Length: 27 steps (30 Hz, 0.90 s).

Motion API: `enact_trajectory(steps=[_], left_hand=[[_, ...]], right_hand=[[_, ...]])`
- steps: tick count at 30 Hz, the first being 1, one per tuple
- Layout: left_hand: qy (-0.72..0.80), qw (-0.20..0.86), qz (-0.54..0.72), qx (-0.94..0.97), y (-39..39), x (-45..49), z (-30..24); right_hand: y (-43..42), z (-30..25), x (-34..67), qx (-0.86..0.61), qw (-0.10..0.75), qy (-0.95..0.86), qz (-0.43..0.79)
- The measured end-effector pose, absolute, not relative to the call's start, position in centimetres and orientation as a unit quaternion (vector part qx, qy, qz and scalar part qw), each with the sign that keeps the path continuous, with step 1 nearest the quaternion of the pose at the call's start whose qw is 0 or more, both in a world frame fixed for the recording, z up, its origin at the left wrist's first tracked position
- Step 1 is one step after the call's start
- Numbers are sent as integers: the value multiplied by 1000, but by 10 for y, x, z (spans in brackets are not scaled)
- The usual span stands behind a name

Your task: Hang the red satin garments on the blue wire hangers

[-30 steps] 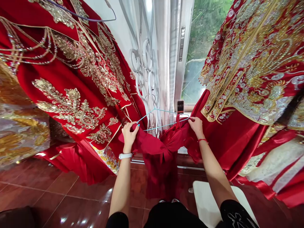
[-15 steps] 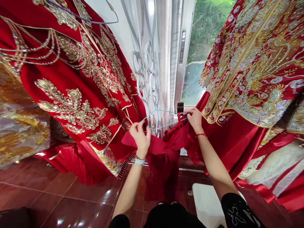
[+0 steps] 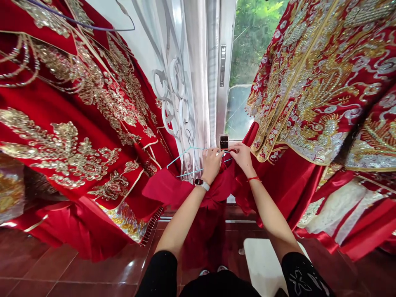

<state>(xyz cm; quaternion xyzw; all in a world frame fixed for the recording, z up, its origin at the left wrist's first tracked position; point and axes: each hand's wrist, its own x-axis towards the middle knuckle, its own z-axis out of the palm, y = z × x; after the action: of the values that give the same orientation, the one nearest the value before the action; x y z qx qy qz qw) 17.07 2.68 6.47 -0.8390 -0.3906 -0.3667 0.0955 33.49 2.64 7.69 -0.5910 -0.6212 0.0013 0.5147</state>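
A light-blue clothes hanger (image 3: 177, 160) hangs by its hook in front of the white scrollwork. From it hangs a dark red dress (image 3: 168, 187) with a wide ruffle at the top, its lower part dropping toward the floor. My left hand (image 3: 213, 165) is closed around the hanger near its right end, fingers curled. Close beside it, my right hand (image 3: 243, 159) pinches the end of the hanger, where a thin red strap of the dress lies. The fingertips of both hands nearly meet, so the exact grip is partly hidden. The hanger's left end sticks out bare over the ruffle.
Red gowns with gold beading (image 3: 93, 115) hang at left, and an embroidered red jacket (image 3: 309, 90) hangs at right. Behind are a white scrollwork stand (image 3: 173, 82), a window (image 3: 256, 62) and a small black display device (image 3: 224, 142). A white stool (image 3: 262, 264) stands below right.
My left hand has moved right, from the hanger's left end to its right end beside my right hand. The view has shifted slightly right.
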Motion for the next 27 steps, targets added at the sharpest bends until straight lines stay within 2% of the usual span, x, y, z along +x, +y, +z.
enact_trajectory(steps=[9, 13, 19, 27], left_hand=[[-397, 62, -370, -838, 32, 168, 75], [-408, 42, -376, -831, 34, 164, 80], [-377, 38, -357, -854, 39, 152, 79], [-324, 29, -369, -871, 26, 136, 68]], right_hand=[[22, 86, 297, -533, 549, -644, 11], [22, 86, 298, -497, 550, -666, 88], [21, 80, 322, -411, 487, -733, 237], [36, 46, 324, -478, 466, -728, 157]])
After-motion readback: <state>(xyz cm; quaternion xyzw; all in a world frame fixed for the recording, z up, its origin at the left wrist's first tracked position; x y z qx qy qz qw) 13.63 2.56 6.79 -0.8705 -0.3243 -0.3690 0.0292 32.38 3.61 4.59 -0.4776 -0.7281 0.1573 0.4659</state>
